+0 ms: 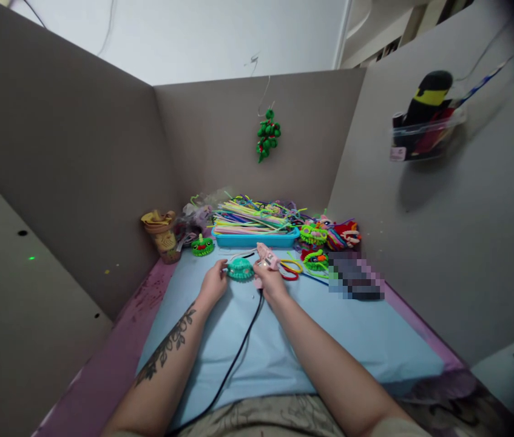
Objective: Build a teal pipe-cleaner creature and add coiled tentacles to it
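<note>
A teal, fuzzy pipe-cleaner figure, rounded and with small pale spots, is between my hands above the blue table cover. My left hand pinches its left end between thumb and fingers. In my right hand is a pink hot glue gun, its body tilted up and left. A black cord runs from its grip down toward my lap. The right fingers come close to the figure's right end; whether they touch it I cannot tell.
Behind my hands stands a blue tray heaped with pipe cleaners. Red-and-yellow-handled scissors and a pixelated dark object lie to the right. Finished green figures and a brown cup sit left. Grey panels enclose the table.
</note>
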The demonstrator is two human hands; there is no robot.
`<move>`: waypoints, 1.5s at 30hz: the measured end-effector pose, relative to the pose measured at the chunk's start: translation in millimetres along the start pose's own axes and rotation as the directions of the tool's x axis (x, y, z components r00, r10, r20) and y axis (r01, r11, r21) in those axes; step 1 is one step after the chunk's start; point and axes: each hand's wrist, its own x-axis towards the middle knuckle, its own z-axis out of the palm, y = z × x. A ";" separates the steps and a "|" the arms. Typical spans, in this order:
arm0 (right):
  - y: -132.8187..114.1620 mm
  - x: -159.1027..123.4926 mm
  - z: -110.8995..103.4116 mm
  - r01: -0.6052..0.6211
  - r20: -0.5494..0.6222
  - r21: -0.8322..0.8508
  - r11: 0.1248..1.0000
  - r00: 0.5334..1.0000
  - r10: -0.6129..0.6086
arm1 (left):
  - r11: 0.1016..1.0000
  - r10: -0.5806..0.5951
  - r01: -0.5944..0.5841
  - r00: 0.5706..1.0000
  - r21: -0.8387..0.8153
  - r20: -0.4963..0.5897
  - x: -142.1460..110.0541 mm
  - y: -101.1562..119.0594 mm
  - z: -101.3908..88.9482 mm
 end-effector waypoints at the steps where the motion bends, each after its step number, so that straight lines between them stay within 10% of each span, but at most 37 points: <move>1: 0.4 0.1 1.0 -0.014 -0.009 0.038 0.999 1.000 0.014 | 1.000 -0.005 0.005 1.000 0.003 0.002 -0.3 0.0 -0.7; 9: -9.3 -0.3 1.2 -0.020 -0.092 0.129 0.991 0.995 0.032 | 0.978 0.176 -0.159 0.977 0.137 -0.118 -10.7 21.2 -10.0; 17: -27.7 -5.9 -2.8 -0.157 -0.124 0.148 0.976 0.977 0.176 | 0.896 0.370 -0.437 0.836 0.082 0.406 -29.3 58.5 7.8; 28: -28.8 -8.0 -2.4 -0.178 -0.078 0.164 0.970 0.978 0.193 | 0.932 0.274 -0.342 0.880 0.117 0.389 -33.6 49.5 20.2; 33: -28.8 -7.6 -2.7 -0.197 -0.073 0.184 0.963 0.974 0.213 | 0.950 0.265 -0.217 0.940 -0.225 0.213 -29.6 47.8 17.0; 39: -28.5 -14.8 -0.8 -0.174 0.062 0.120 0.977 0.984 0.168 | 0.545 -0.147 0.201 0.979 -0.814 0.144 -15.4 42.9 3.1; 45: -24.0 -23.1 2.3 -0.157 0.251 -0.010 0.988 0.956 0.155 | 0.299 -0.251 0.246 0.952 -0.922 0.173 -13.5 41.7 -5.7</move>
